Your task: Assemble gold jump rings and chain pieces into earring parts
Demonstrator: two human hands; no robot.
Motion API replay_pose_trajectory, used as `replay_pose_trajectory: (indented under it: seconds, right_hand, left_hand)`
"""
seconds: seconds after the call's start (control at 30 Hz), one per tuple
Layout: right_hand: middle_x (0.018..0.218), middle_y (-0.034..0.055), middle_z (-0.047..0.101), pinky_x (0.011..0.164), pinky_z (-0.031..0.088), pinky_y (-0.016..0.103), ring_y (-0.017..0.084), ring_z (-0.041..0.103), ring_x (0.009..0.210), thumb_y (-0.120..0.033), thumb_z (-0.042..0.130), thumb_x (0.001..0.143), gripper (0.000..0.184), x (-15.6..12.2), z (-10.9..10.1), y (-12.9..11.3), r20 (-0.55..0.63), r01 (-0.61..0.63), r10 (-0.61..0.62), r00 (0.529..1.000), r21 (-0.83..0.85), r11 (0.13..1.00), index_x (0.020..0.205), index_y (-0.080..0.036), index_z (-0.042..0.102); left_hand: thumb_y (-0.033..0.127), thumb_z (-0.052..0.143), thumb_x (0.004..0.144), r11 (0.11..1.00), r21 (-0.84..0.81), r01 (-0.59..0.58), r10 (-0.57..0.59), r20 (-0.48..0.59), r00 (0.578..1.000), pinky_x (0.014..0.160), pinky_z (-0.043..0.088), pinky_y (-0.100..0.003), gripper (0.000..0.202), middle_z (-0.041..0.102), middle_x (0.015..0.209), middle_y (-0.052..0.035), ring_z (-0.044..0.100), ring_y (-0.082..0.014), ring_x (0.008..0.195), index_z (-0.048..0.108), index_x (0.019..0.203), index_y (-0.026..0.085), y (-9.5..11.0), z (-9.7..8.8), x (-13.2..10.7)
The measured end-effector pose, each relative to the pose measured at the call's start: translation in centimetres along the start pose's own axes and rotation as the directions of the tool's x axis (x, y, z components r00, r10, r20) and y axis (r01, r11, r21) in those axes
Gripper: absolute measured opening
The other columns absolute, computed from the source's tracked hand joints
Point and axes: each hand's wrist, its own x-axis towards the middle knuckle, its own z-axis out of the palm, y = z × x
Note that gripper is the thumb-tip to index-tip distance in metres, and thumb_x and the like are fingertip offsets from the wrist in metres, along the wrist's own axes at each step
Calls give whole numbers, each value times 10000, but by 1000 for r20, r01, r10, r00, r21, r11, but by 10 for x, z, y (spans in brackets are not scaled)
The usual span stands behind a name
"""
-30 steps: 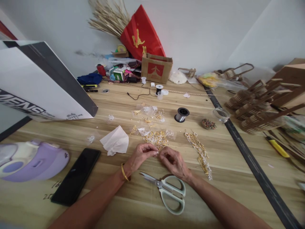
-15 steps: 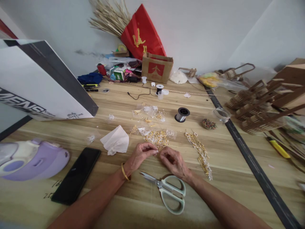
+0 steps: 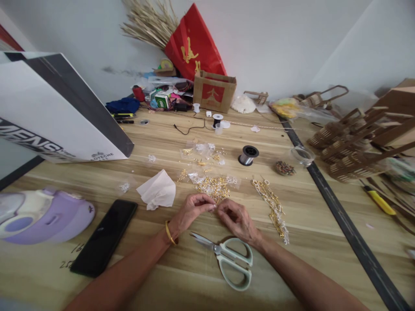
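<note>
1. Black phone [image 3: 104, 237]: I logged it lying on the wooden surface [image 3: 181, 276].
2. Tissue [image 3: 157, 190], pale and creased: lay beyond the phone, to its right.
3. Left hand [image 3: 194, 208], yellow bangle [image 3: 169, 234] at wrist: thumb and forefinger pinched together; from my remote seat I could not tell whether they gripped anything.
4. Pile of small pieces [image 3: 212, 188], gold and silver-coloured: lay just beyond both hands.
5. Scissors [image 3: 216, 249], pale-green handles: lay nearer my camera than the hands.
6. Right hand [image 3: 238, 220]: fingers curled, close to the left fingertips; I could not tell what, if anything, they held.
7. Spool [image 3: 248, 155], silvery winding: stood beyond the right hand.
8. Chains [image 3: 270, 207], gold and silver: lay right of that hand.
</note>
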Motion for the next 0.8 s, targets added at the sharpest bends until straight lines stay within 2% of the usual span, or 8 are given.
replay_pose_trajectory:
  seconds: [0.8]
  right_hand:
    - [740,29,591,565,414,242,132,525,635,-264,485,912,135,-1,1,2,-8,-1,1,1000,10,1000,841,-182,565]
  left_hand:
    - [233,721,672,1000,-2,20,-20,6,1000,695,478,-262,125,692,725,-27,611,-152,710,696,755,142,0,0,0]
